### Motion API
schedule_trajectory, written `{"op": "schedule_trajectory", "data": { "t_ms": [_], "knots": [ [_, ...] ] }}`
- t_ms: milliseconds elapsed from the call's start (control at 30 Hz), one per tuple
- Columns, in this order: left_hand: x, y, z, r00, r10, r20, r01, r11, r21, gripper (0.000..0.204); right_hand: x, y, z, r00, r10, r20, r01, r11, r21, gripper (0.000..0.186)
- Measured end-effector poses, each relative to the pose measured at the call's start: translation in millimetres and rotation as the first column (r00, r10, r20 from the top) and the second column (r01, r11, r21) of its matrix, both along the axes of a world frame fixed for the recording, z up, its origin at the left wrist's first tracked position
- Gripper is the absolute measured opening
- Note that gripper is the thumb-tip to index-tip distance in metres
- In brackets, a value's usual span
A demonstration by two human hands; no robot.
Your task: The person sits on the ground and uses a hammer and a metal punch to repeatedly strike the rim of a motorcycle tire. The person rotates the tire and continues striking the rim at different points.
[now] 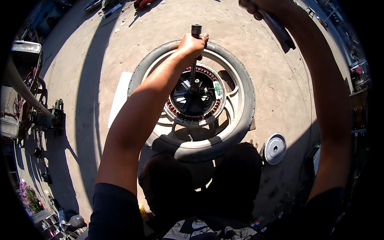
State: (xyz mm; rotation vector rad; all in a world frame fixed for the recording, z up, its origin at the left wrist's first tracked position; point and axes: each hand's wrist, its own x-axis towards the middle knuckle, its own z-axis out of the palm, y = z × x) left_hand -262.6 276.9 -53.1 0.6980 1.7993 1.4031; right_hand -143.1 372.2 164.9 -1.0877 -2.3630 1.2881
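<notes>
My left hand (191, 47) grips an upright dark metal rod (193, 71) with a cylindrical top (196, 28), its lower end at the centre of a motor hub (186, 104) with a ring of copper windings. The hub sits in a pale cast wheel with a black tyre (247, 96), lying flat before my knees. My right hand (256, 9) is raised at the top right, closed on a dark metal bar (280, 32) that angles down toward the right; its fingers are slightly blurred.
A white board (117, 100) lies left of the wheel, a round metal plate (275, 149) to its right on the concrete floor (88, 48). Metal machinery (24, 92) stands at the left. Flowers (30, 196) and assorted items lie at the lower left.
</notes>
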Motion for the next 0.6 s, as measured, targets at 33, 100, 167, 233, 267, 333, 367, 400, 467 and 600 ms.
{"op": "schedule_trajectory", "data": {
  "t_ms": [33, 100, 167, 233, 267, 333, 367, 400, 467, 600],
  "knots": [
    [-1.6, -0.1, 0.2, 1.0, 0.029, 0.001, -0.029, 1.0, 0.006, 0.041, -4.4, 12.7, -9.0, 0.989, -0.003, -0.149, -0.001, 1.0, -0.03, 0.031],
    [5.7, 9.9, 5.9, 1.0, -0.001, -0.024, 0.001, 1.0, -0.004, 0.041, 16.6, 55.2, -71.9, 0.895, 0.268, -0.356, -0.214, 0.959, 0.184, 0.035],
    [-1.2, 1.3, 6.3, 1.0, 0.023, -0.009, -0.023, 1.0, -0.005, 0.041, 29.9, -2.0, -46.6, 0.943, 0.286, 0.171, -0.301, 0.951, 0.073, 0.036],
    [-3.5, -1.2, -0.1, 0.996, 0.008, 0.092, -0.015, 0.996, 0.084, 0.041, 37.8, -4.7, -42.1, 0.922, 0.274, 0.274, -0.306, 0.948, 0.083, 0.036],
    [-1.3, -1.5, 9.7, 0.999, 0.007, 0.042, -0.008, 0.999, 0.034, 0.037, 42.6, 6.0, -40.5, 0.936, 0.263, 0.232, -0.274, 0.962, 0.014, 0.036],
    [6.0, -5.0, 17.4, 1.0, 0.0, 0.002, 0.0, 1.0, 0.001, 0.038, 58.2, -5.8, -54.7, 0.99, 0.136, 0.046, -0.133, 0.989, -0.071, 0.036],
    [10.7, -10.3, 18.8, 1.0, 0.01, -0.019, -0.01, 1.0, -0.029, 0.039, 69.8, -15.2, -57.5, 0.998, 0.055, -0.041, -0.06, 0.991, -0.119, 0.036],
    [9.3, -14.0, 17.5, 1.0, 0.001, -0.008, 0.0, 0.998, 0.056, 0.04, 79.4, -24.1, -54.2, 0.997, 0.0, -0.075, -0.012, 0.987, -0.159, 0.03],
    [8.6, -24.5, 25.0, 0.999, -0.037, -0.015, 0.04, 0.973, 0.228, 0.039, 114.6, -36.9, -49.4, 0.99, -0.101, -0.1, 0.075, 0.968, -0.239, 0.03],
    [22.4, -81.2, 81.2, 0.996, 0.069, -0.053, -0.044, 0.927, 0.372, 0.041, 192.3, -85.0, -40.2, 0.974, -0.205, -0.094, 0.162, 0.927, -0.337, 0.033]
  ]
}}
